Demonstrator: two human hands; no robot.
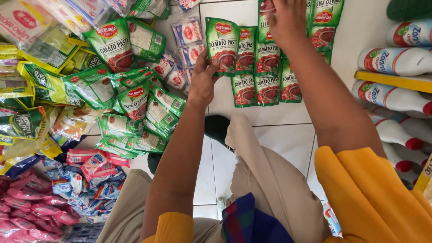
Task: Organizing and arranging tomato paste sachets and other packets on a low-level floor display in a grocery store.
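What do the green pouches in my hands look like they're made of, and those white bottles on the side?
Green tomato paste pouches: thin glossy plastic film, probably laminated; they crinkle and catch glare. White bottles: smooth, opaque, rigid plastic, apparently, with red caps.

The row of tomato paste pouches (pixel 263 67) lies on the tiled floor (pixel 288 135), between the loose heap of pouches (pixel 130 94) at left and the bottles (pixel 396 60) on a shelf (pixel 396 81) at right. The left hand (pixel 203 81) touches the row's left end, and the right hand (pixel 288 20) rests on its far side.
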